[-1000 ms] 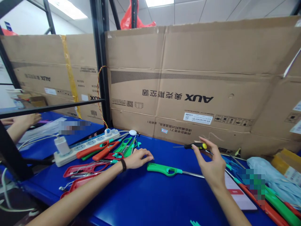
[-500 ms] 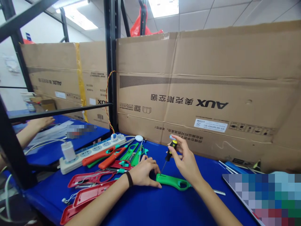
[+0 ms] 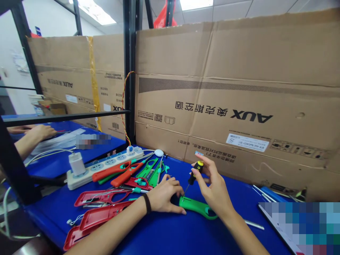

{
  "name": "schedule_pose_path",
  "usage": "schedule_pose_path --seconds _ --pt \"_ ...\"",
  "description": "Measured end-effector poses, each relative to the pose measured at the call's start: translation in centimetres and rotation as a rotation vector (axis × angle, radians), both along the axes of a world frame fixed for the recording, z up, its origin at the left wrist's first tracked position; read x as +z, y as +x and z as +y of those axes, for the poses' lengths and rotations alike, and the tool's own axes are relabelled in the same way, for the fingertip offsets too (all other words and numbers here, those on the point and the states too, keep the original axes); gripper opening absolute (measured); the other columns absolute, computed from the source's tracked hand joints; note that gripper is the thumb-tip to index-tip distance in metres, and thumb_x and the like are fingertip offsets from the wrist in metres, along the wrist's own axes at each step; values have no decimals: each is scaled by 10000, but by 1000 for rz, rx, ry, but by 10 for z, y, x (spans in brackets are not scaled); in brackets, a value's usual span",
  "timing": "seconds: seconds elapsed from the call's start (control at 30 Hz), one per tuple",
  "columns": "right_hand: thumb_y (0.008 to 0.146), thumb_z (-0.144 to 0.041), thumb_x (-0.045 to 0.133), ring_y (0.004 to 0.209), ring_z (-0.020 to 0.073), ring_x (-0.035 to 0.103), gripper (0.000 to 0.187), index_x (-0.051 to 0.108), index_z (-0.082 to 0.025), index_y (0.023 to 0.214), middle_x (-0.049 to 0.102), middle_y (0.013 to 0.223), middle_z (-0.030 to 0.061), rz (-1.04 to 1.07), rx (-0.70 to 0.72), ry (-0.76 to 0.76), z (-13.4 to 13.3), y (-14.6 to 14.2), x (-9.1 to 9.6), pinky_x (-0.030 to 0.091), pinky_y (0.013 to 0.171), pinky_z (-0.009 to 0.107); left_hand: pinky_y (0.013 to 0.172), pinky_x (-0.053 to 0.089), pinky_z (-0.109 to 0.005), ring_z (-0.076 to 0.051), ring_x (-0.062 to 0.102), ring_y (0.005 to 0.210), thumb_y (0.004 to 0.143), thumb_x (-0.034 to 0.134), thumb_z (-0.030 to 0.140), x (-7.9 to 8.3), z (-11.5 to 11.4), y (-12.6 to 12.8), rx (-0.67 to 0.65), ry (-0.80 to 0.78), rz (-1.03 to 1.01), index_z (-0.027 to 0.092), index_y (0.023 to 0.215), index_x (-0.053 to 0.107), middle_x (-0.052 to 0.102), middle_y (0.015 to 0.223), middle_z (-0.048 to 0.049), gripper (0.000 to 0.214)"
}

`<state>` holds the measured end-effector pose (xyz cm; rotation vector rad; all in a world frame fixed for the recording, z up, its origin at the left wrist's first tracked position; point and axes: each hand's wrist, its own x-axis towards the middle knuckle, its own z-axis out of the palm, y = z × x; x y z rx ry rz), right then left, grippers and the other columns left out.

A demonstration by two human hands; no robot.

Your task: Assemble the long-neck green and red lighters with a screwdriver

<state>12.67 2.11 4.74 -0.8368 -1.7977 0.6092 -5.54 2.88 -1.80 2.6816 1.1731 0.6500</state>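
Observation:
My right hand (image 3: 216,189) is closed around a black-and-yellow screwdriver (image 3: 196,172). The shaft slants down, and its tip meets the left end of a green long-nosed lighter (image 3: 195,206) lying on the blue table. My left hand (image 3: 165,194), with a dark band at the wrist, pinches that same end between thumb and fingers. Past my right forearm a metal rod (image 3: 253,224) shows, in line with the lighter. Left of my hands lie orange lighters (image 3: 111,171), opened red casing halves (image 3: 102,214) and opened green casings (image 3: 147,169) with small parts inside.
A white power strip (image 3: 107,163) with a plugged-in adapter (image 3: 77,163) runs along the left. Behind stand a tall cardboard sheet (image 3: 239,71) and a black rack post (image 3: 130,88). Another person's hand (image 3: 42,132) is at the far-left table. A blurred-out flat item (image 3: 305,226) lies right.
The camera view has tilted down a little and shifted. Both hands keep their hold, with the screwdriver still against the green lighter's end. At far left, the other person's hand has moved slightly.

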Motion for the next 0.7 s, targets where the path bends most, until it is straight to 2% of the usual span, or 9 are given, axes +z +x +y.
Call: schedule_pose_path --seconds 0.17,0.4,0.7 --pt "875 -336 523 838 188 663 393 440 -275 1254 614 1051 65 -11 -14 8 2 3 4 600 627 296 876 264 -370 -216 542 857 704 647 632 0 -1 0 -18 4 -1 213 895 630 629 831 -15 461" --pt "876 -338 520 809 177 667 393 450 -267 1256 636 1017 55 -25 4 10 0 2 3 599 628 290 876 264 -374 -219 545 863 697 679 597 1 -1 0 -9 5 12 210 899 629 627 833 -14 440" --pt "886 -332 516 838 181 670 382 442 -295 1259 634 1050 45 -30 5 18 2 -1 -5 597 637 293 871 269 -370 -209 547 865 701 689 577 4 -2 0 -6 2 42 208 889 616 624 846 -5 420"
